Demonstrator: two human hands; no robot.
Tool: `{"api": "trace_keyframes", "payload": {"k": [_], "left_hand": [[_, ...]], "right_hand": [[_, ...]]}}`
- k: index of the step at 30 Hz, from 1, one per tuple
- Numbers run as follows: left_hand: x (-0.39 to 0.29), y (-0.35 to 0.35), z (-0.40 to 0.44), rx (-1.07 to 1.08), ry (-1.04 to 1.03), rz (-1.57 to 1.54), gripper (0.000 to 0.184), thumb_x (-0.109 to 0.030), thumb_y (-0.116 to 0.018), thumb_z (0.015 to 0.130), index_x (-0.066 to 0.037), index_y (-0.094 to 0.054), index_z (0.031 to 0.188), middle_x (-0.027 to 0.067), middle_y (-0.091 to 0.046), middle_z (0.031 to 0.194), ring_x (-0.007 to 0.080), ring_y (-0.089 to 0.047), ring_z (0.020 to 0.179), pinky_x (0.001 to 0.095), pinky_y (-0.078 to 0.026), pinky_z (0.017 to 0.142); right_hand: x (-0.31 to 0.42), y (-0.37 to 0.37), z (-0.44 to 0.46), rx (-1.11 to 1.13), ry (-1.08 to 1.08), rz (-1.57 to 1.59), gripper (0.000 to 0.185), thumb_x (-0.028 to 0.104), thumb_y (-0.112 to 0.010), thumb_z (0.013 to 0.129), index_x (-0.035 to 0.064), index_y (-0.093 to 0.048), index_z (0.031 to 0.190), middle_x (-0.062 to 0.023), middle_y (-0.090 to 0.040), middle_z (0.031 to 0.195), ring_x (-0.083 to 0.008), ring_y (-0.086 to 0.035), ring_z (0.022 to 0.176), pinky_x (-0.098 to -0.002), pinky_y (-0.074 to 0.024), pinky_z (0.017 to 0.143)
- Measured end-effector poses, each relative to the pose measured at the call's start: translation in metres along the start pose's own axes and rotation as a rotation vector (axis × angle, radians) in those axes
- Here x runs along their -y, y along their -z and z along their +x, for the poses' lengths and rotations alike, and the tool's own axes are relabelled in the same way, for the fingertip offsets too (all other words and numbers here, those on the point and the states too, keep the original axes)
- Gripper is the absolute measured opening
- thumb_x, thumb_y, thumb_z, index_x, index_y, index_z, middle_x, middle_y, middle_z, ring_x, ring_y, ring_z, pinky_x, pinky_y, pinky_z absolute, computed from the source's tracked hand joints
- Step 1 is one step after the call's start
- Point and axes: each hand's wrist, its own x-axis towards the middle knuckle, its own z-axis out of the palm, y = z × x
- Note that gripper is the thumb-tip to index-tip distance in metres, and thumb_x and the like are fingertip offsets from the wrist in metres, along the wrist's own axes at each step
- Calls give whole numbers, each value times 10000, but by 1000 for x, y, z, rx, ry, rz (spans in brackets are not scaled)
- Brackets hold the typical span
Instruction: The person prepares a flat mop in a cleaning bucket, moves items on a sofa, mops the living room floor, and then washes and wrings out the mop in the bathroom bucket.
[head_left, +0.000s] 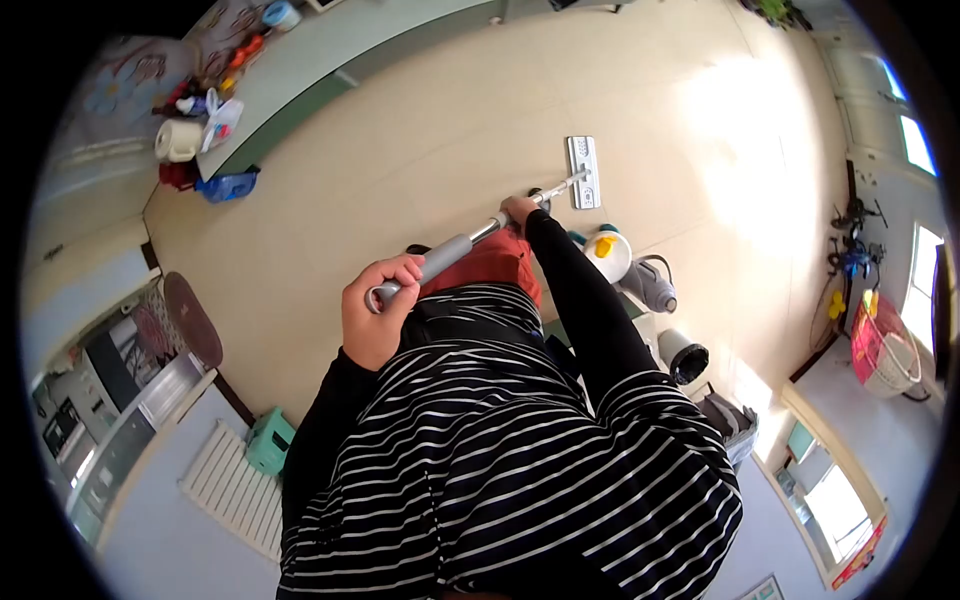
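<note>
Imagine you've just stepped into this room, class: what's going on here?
A person in a black top with white stripes is holding a flat mop in both hands. The left hand grips the grey top end of the handle, and the right hand holds the pole farther down. The mop head is out in front, a little to the right, apparently resting on the pale floor. A bin stands off to the right.

My left hand (372, 318): curled closed, held closer in | my right hand (519, 209): closed, farther forward | my right arm (590, 300): stretched ahead
</note>
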Motion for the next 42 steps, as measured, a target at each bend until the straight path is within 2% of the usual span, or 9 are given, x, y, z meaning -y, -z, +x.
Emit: {"api": "trace_keyframes", "payload": {"k": [5, 7, 12, 16, 19, 27, 33, 39, 42], "left_hand": [[2, 97, -50, -203, 1, 27, 96, 94, -566, 804, 15, -547, 854, 133, -631, 922, 268, -614, 1014, 372, -445, 923], [-3, 127, -70, -290, -4, 9, 99, 95, -562, 796, 12, -545, 847, 136, -627, 925, 277, -611, 1015, 380, -442, 924], [-23, 179, -88, -295, -77, 12, 80, 84, -555, 778, 14, -560, 817, 135, -615, 913, 302, -604, 1002, 401, -441, 913], [-41, 180, -69, -190, -132, 27, 92, 79, -575, 779, 24, -600, 848, 143, -626, 931, 282, -609, 998, 378, -455, 889], [-37, 171, -43, -98, -140, 28, 104, 63, -591, 794, 20, -626, 882, 143, -639, 962, 254, -614, 993, 354, -464, 876], [-12, 67, 84, 227, -207, -74, 128, -23, -630, 833, -11, -659, 957, 128, -669, 1066, 209, -630, 961, 319, -481, 875], [8, -59, 185, 434, -211, -4, 138, -74, -646, 826, -15, -662, 951, 161, -626, 1182, 300, -598, 1098, 353, -459, 951], [1, -93, 240, 442, -236, -94, 252, -80, -711, 768, -44, -649, 1010, 130, -641, 1110, 291, -573, 1122, 354, -448, 964], [13, -77, 257, 404, -226, -40, 268, -97, -718, 767, -50, -631, 1016, 130, -645, 1050, 301, -605, 1027, 355, -475, 891]], "right_hand": [[115, -74, -8, 122, 476, -781, 133, 90, -662, 684, 98, -653, 816, -85, -674, 775, -237, -668, 662, -395, -534, 579], [161, -112, 0, 293, 191, -543, 143, 125, -668, 681, 93, -638, 817, -104, -683, 789, -264, -676, 678, -392, -538, 620], [241, -146, -40, 278, -300, 347, 151, 173, -582, 788, 40, -620, 727, -101, -575, 589, -236, -561, 450, -389, -443, 389], [239, -136, -50, 127, -185, 385, 278, 211, -491, 820, 7, -603, 667, -154, -543, 539, -256, -542, 411, -396, -443, 397], [201, -101, -34, 54, -169, 289, 250, 204, -517, 822, 9, -617, 701, -133, -574, 558, -243, -570, 425, -403, -468, 408], [76, 73, -19, -302, -390, 1241, 142, 166, -646, 787, 90, -544, 848, -49, -499, 670, -197, -514, 579, -384, -486, 531], [88, 189, -36, -528, -343, 1142, 110, 111, -577, 808, 101, -468, 825, -46, -461, 671, -207, -444, 538, -368, -401, 467], [32, 251, 16, -331, -383, 1095, 154, 106, -576, 818, 86, -458, 721, -30, -448, 615, -205, -411, 474, -360, -400, 478], [101, 240, -4, -269, -426, 1142, 161, 99, -555, 803, 106, -438, 693, -19, -426, 594, -186, -422, 504, -365, -406, 505]]}}
